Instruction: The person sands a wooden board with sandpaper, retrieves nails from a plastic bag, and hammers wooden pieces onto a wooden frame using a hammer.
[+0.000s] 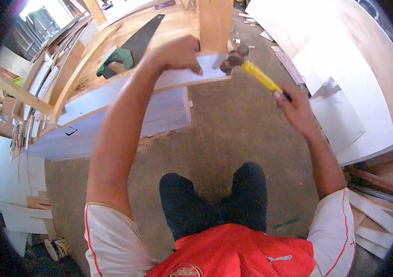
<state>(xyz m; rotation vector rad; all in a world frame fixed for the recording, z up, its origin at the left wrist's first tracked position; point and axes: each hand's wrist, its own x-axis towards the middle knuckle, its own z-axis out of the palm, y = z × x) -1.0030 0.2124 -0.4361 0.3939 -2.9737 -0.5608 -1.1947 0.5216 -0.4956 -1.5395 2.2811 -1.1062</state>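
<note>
My right hand (294, 107) is wrapped round the yellow handle of a hammer (262, 76), whose brownish head is at the right end of a white board (211, 68). The head is slightly blurred. Across the same board, further left, lies my left hand (180, 55), thumb on the white face and fingers over the far edge; nothing else shows in it. An upright wooden post (214, 25) stands just behind the board's right end. Left of my left hand, a handsaw (137, 45) with a green and black handle rests on the wooden surface (169, 27).
A white panel (169, 112) sits below the board. Large white sheets (344, 74) lean at the right, with offcuts (372, 219) beneath. Wood strips (39, 92) pile up at the left. A small tub (58, 248) stands at the lower left on the brown floor (233, 124).
</note>
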